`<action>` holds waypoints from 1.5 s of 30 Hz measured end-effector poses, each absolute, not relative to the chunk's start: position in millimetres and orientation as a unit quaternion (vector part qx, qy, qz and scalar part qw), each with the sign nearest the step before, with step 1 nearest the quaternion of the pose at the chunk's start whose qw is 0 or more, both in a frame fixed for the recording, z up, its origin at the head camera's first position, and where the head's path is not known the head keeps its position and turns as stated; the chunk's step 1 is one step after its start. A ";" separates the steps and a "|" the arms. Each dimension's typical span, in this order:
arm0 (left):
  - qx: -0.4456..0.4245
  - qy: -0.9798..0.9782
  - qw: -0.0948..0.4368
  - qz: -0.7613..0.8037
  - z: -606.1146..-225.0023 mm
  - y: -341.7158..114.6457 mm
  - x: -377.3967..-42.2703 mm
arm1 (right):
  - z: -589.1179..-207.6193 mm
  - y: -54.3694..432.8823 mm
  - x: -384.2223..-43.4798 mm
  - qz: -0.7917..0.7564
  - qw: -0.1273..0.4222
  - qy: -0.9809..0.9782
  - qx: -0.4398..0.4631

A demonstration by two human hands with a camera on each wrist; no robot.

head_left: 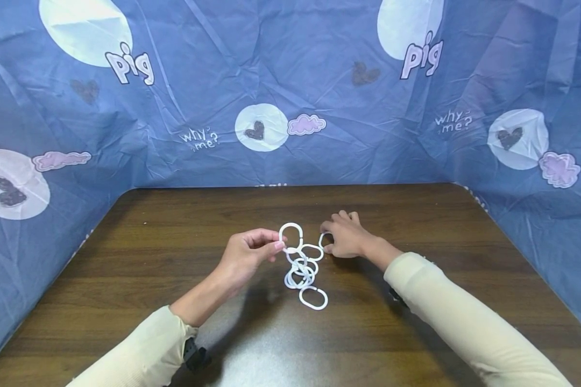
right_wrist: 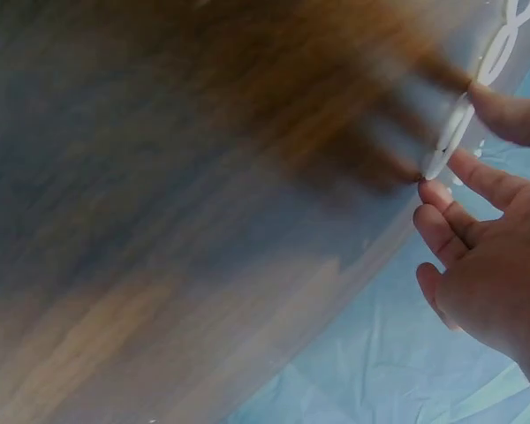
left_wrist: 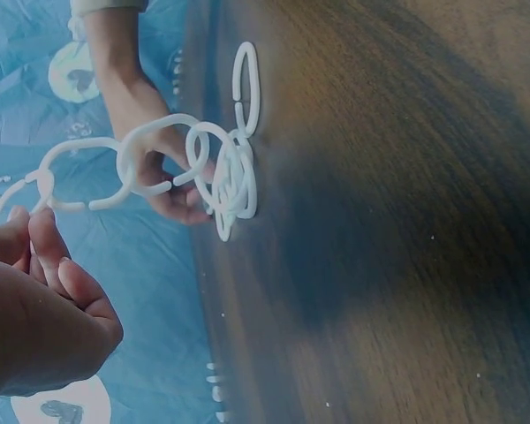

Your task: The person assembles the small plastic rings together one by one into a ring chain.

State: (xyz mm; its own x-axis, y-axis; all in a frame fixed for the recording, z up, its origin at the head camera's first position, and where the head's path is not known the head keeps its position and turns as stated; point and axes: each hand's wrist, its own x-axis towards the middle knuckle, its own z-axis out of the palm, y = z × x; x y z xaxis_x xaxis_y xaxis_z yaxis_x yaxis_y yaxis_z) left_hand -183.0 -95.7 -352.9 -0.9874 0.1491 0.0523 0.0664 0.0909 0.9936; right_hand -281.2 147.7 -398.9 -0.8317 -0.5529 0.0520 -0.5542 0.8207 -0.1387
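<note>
White plastic C-shaped rings link into a chain. My left hand (head_left: pixel 246 257) pinches an upper ring (head_left: pixel 291 224) between thumb and fingers. Below that, the linked rings (left_wrist: pixel 79 141) hang down to a small heap (head_left: pixel 288 280) on the table. To the right, my right hand (head_left: pixel 349 237) reaches down with thumb and fingertips gripping the ends of another ring (right_wrist: pixel 445 152) at the tabletop. One more ring (head_left: pixel 326 299) lies flat at the near side of the heap.
The brown wood-grain table (head_left: pixel 174 269) has rounded far corners. A blue printed cloth (head_left: pixel 290 64) hangs behind it and along both sides. Dark straps with small devices (head_left: pixel 193 355) sit at the wrists over pale sleeves (head_left: pixel 140 344).
</note>
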 end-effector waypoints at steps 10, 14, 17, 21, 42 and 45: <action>0.072 0.739 0.033 0.668 -352.1 -96.7 -181.9 | -402.4 151.2 -282.8 0.085 0.043 -0.956 0.277; 0.072 0.739 0.035 0.669 -352.2 -97.0 -181.8 | -400.2 153.9 -282.7 0.087 0.046 -0.955 0.280; 0.071 0.739 0.036 0.669 -352.6 -97.0 -181.9 | -395.9 157.5 -281.6 0.108 0.053 -0.953 0.278; 0.069 0.738 0.039 0.670 -353.1 -96.6 -181.9 | -386.5 162.0 -278.7 0.166 0.059 -0.945 0.275; 0.068 0.732 0.048 0.676 -351.5 -90.0 -183.2 | -351.1 167.6 -245.5 0.451 0.033 -0.851 0.267; 0.067 0.732 0.049 0.676 -351.3 -89.9 -183.3 | -347.1 166.5 -240.2 0.480 0.025 -0.837 0.262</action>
